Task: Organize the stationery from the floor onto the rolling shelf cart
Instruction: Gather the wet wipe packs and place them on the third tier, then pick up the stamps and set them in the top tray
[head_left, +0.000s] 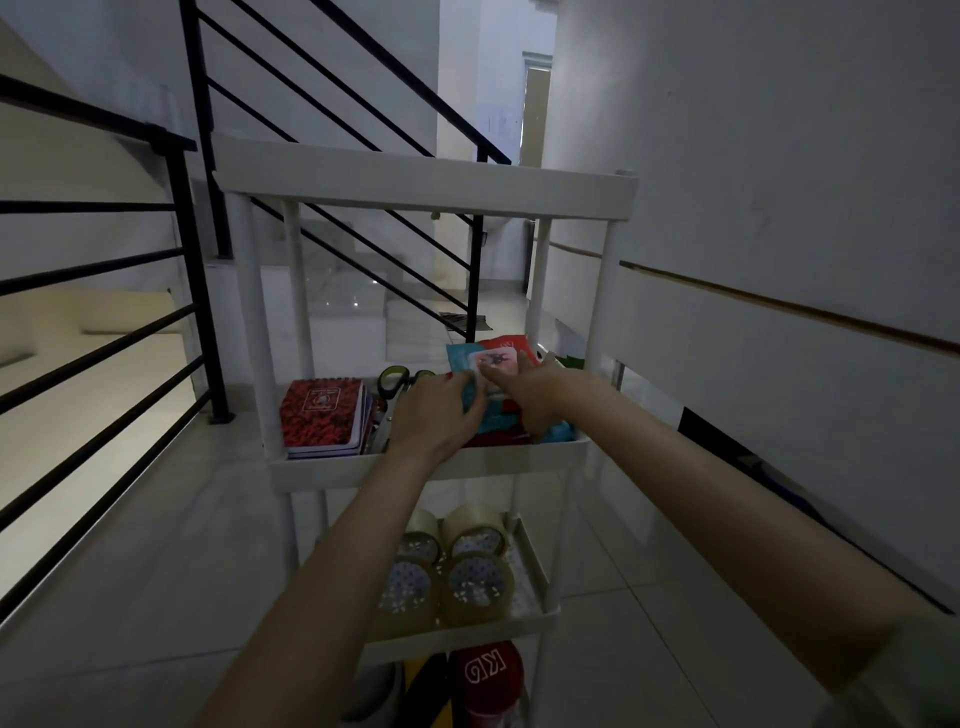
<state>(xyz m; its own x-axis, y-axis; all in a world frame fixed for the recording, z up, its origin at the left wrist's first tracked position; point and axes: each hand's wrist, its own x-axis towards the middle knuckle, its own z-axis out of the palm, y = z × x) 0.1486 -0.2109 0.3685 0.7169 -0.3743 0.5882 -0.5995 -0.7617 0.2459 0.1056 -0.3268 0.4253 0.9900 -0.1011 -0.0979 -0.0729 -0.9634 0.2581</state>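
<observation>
A white rolling shelf cart (426, 462) stands in front of me with several tiers. On its second tier, my left hand (434, 413) and my right hand (530, 395) both grip a stack of blue and red packets (493, 361), held upright at the tier's right side. A red spiral notebook (322, 413) leans at the left of that tier, and green-handled scissors (395, 382) stand beside it. Several rolls of clear tape (467, 577) lie on the tier below. The lowest tier holds a red roll (485, 675) with white letters.
A black stair railing (171, 291) runs along the left, close to the cart. A white wall (779, 208) with a thin wooden strip closes the right side. Pale floor tiles (156, 571) surround the cart. A hallway opens behind it.
</observation>
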